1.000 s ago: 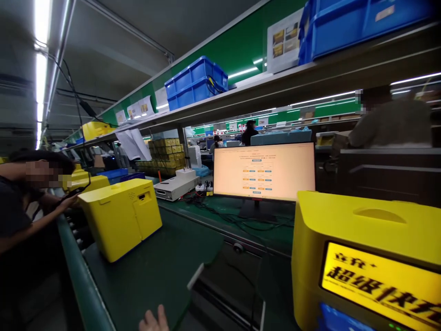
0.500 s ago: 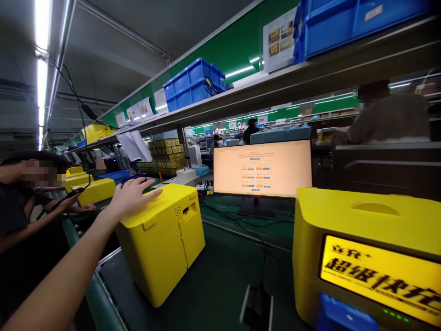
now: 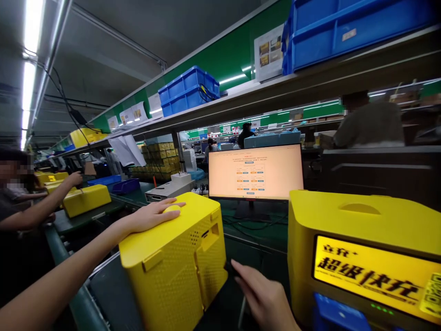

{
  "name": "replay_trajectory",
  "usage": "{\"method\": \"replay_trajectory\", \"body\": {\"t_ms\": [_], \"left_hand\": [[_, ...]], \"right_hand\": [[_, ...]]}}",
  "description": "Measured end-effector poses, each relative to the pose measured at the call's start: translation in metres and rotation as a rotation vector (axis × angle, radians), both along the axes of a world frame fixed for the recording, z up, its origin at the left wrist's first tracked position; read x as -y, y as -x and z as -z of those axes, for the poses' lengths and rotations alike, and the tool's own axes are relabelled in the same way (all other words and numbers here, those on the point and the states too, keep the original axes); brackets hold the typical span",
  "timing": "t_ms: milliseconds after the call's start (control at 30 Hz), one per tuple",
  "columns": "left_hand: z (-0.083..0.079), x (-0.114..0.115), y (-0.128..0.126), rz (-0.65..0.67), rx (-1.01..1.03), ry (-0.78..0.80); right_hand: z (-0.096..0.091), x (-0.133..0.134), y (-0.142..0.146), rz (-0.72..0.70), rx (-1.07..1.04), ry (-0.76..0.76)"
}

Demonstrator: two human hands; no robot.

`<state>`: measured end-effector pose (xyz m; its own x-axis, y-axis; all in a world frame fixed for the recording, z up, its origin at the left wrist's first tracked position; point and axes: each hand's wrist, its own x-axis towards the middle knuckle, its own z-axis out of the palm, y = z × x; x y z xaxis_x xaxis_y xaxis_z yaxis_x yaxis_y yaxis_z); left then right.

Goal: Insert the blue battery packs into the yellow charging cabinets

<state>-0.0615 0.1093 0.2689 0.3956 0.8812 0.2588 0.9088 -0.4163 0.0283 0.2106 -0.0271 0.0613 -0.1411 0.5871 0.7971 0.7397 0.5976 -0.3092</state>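
My left hand [image 3: 158, 215] lies flat on the top of a yellow box-shaped unit [image 3: 172, 276], fingers stretched out. The unit's near side has a recessed port, a patch of small holes and a door panel. Just right of its lower corner, my right hand [image 3: 263, 294] is closed in a pinch. A small dark piece [image 3: 230, 268] shows at its fingertips, too small and dim to name. Further right stands a second yellow unit [image 3: 361, 209] with a lit display [image 3: 365, 271] and a row of green lights. A blue block [image 3: 339, 312] sits at its front.
A monitor [image 3: 255, 172] stands behind the units, with cables on the green bench. Overhead, a shelf [image 3: 237, 103] carries blue bins [image 3: 189, 92]. At the left, a co-worker's arm [image 3: 41, 207] reaches over another yellow unit [image 3: 87, 201]. Another person [image 3: 372, 122] is behind the bench.
The yellow unit under my left hand has come nearer and to the right. My right hand has entered from below, beside it. The co-worker's arm has risen.
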Motion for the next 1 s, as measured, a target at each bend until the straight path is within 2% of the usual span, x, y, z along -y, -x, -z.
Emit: {"method": "replay_trajectory", "body": {"t_ms": [100, 200, 400, 533, 633, 700, 767, 867, 933, 1000], "left_hand": [[0.003, 0.008, -0.017, 0.104, -0.014, 0.189], [0.005, 0.010, -0.026, 0.106, 0.008, 0.264], [0.009, 0.003, -0.025, 0.139, 0.006, 0.255], [0.010, 0.001, -0.025, 0.165, 0.003, 0.239], [0.008, 0.001, -0.029, 0.100, -0.015, 0.217], [0.004, -0.001, -0.034, -0.023, -0.079, 0.191], [-0.001, -0.006, -0.040, -0.160, -0.157, 0.157], [-0.009, -0.018, -0.050, -0.300, -0.196, 0.110], [-0.013, -0.027, -0.056, -0.345, -0.174, 0.082], [-0.015, -0.031, -0.062, -0.343, -0.140, 0.052]], "right_hand": [[-0.046, -0.017, 0.012, 0.152, 0.059, 0.119], [-0.072, -0.024, 0.015, 0.304, 0.222, 0.264], [-0.098, -0.022, 0.021, 0.339, 0.324, 0.396], [-0.102, -0.033, 0.031, 0.396, 0.359, 0.426], [-0.098, -0.047, 0.030, 0.379, 0.347, 0.377], [-0.092, -0.051, 0.024, 0.354, 0.338, 0.307], [-0.083, -0.042, 0.015, 0.326, 0.311, 0.228], [-0.057, -0.007, -0.004, 0.234, 0.243, 0.114], [-0.030, 0.023, -0.021, 0.152, 0.264, 0.019], [0.003, 0.053, -0.041, 0.079, 0.374, -0.091]]}}
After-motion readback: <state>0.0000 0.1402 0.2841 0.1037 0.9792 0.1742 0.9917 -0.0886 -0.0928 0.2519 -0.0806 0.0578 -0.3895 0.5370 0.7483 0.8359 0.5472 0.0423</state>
